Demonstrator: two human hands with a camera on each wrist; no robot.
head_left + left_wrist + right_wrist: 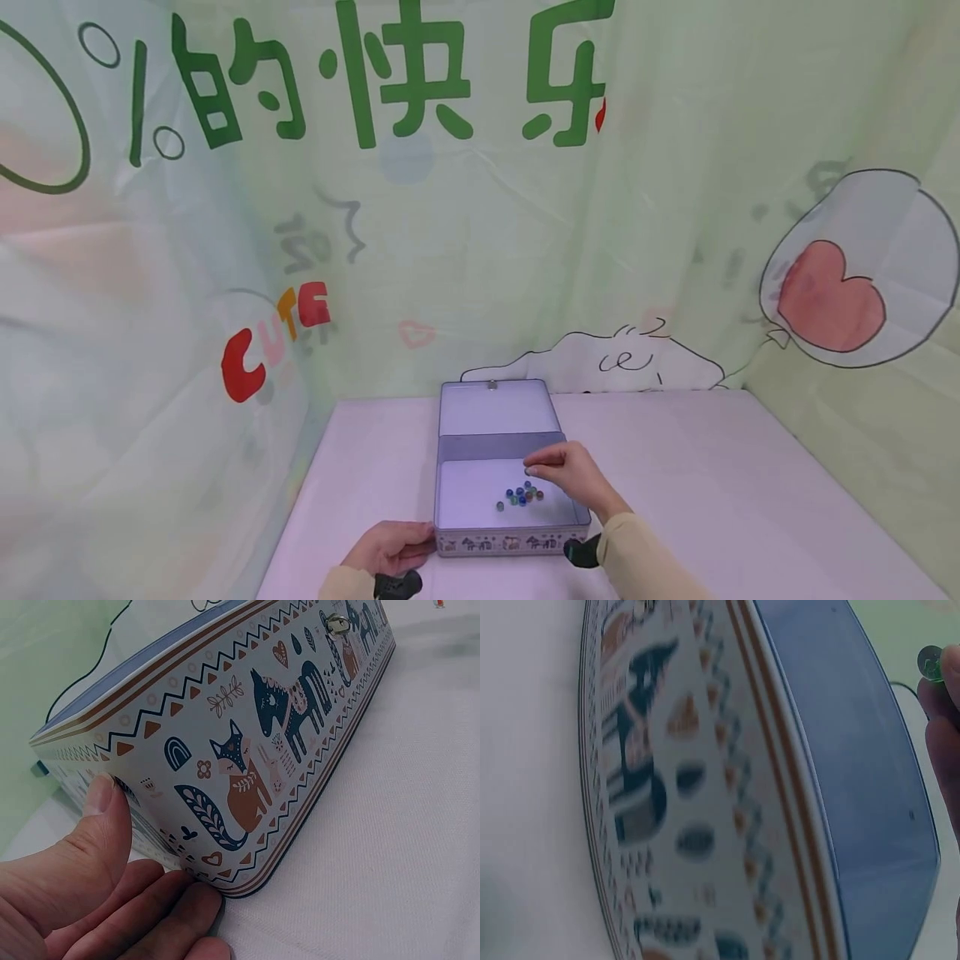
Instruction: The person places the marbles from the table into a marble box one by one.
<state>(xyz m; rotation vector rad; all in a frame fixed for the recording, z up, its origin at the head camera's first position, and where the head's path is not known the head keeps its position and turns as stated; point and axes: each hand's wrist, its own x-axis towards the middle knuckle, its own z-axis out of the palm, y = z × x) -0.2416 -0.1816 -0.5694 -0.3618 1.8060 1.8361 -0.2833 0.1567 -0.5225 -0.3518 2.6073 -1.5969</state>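
Note:
A hinged tin box (513,542) with patterned sides stands with its lid (491,410) raised at the back. Several small glass marbles (522,497) lie loose on its pale floor, mostly bunched toward the right. Above them, my right hand (573,477) pinches one greenish glass marble (931,663) between thumb and fingertips. My left hand (393,546) rests against the tin's front left corner. In the left wrist view its thumb (101,796) touches the side wall, and the other fingers (169,907) lie along the lower corner.
A pale cloth-covered table (712,483) spreads around the box. Printed curtains (480,250) hang behind the table and along both sides. A small metal clasp (337,625) shows on the tin's front.

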